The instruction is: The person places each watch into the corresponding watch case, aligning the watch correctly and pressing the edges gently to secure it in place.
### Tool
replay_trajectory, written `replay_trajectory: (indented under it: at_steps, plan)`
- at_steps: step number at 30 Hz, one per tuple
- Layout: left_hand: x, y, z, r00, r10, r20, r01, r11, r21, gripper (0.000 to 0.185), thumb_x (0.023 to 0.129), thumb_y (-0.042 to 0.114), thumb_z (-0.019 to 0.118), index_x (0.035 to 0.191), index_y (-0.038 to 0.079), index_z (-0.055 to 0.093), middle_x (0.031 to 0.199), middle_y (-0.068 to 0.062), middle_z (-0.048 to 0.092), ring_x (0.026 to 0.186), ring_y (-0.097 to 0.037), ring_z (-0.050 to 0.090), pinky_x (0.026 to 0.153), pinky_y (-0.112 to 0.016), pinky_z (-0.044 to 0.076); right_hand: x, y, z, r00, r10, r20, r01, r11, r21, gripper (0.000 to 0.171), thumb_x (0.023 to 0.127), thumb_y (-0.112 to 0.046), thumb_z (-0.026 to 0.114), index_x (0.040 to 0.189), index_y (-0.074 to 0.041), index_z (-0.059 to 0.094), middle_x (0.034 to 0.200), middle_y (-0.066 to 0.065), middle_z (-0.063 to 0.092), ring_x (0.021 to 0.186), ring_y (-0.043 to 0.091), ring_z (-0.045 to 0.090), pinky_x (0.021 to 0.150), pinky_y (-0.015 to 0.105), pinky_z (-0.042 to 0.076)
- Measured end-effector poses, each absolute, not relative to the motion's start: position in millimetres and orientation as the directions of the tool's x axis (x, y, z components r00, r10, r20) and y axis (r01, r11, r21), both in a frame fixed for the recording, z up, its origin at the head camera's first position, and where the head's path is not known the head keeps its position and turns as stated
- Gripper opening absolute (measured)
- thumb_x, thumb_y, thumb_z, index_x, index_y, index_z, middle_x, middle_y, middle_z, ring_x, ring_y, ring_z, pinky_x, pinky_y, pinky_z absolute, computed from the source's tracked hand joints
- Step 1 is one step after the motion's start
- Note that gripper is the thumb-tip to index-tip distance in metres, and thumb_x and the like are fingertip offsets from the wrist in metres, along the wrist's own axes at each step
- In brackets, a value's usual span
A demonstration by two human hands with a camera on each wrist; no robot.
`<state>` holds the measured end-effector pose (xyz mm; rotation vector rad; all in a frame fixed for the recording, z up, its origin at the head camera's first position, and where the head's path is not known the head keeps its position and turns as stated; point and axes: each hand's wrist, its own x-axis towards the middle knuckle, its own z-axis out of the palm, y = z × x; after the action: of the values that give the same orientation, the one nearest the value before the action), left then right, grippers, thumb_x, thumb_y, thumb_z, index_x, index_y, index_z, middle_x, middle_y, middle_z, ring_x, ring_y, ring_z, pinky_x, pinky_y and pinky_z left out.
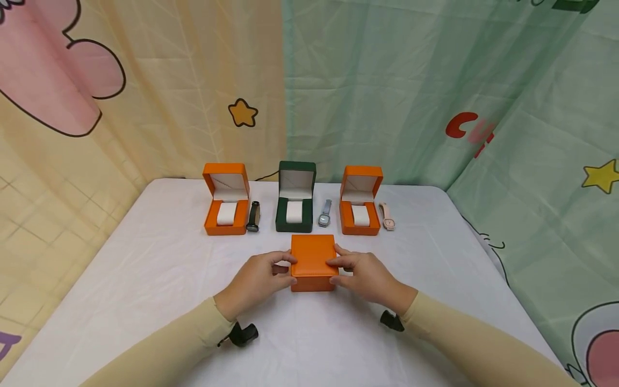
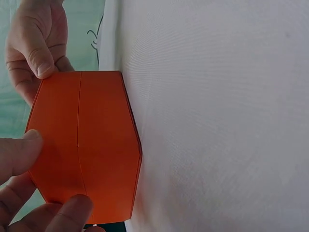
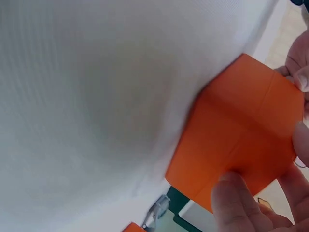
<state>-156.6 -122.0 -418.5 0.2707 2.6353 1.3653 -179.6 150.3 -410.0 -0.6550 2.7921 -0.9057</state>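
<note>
Orange box [image 1: 313,262], closed in front of the green box [image 1: 295,197], seems stiff, light and smooth; my left hand [image 1: 258,279] and right hand [image 1: 366,277] pinch its 2 sides.

A closed orange box [image 1: 312,262], square with a smooth matte lid, sits flat on the counter [image 1: 145,279] at 6 o'clock from the green box [image 1: 295,199].

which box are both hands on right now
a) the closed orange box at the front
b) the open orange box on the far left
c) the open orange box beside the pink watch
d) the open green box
a: the left hand and right hand grip the sides of the closed orange box, in front of the three open ones.
</note>
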Motion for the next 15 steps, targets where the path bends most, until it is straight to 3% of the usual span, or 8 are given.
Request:
replay_trajectory:
  at_steps: [7, 10, 15]
  plan:
    - [-162, -131, -411, -0.948, 0.312, -0.062, 0.170, 0.661, 0.731, 0.030, 0.095, 0.029, 0.080, 0.125, 0.031, 0.074, 0.148, 0.002, 0.064, 0.119, -0.021, 0.072, 0.105, -0.048, 0.057, -187, 149, -391, -0.877, -0.480, -0.019, -0.416, 0.777, -0.472, 0.034, 0.094, -0.030, 0.081, 0.126, -0.019, 0.079, 0.148, 0.008, 0.064, 0.134, 0.028, 0.065, 0.103, 0.044, 0.058]
    - [-168, -140, -405, -0.934, 0.353, -0.058, 0.215, 0.684, 0.697, 0.034, 0.096, 0.029, 0.078, 0.130, 0.025, 0.073, 0.143, 0.001, 0.067, 0.121, -0.024, 0.071, 0.108, -0.051, 0.056, -190, 146, -382, -0.873, -0.487, 0.009, -0.444, 0.789, -0.425, 0.033, 0.095, -0.030, 0.080, 0.125, -0.017, 0.079, 0.139, 0.006, 0.071, 0.135, 0.028, 0.064, 0.111, 0.048, 0.054]
    - [-185, -169, -389, -0.933, 0.357, -0.038, 0.265, 0.754, 0.601, 0.042, 0.097, 0.028, 0.078, 0.136, 0.015, 0.069, 0.137, -0.006, 0.071, 0.121, -0.030, 0.070, 0.104, -0.052, 0.057, -195, 136, -361, -0.850, -0.523, 0.055, -0.501, 0.773, -0.389, 0.031, 0.097, -0.029, 0.077, 0.126, -0.017, 0.078, 0.134, 0.005, 0.072, 0.131, 0.027, 0.064, 0.108, 0.045, 0.056]
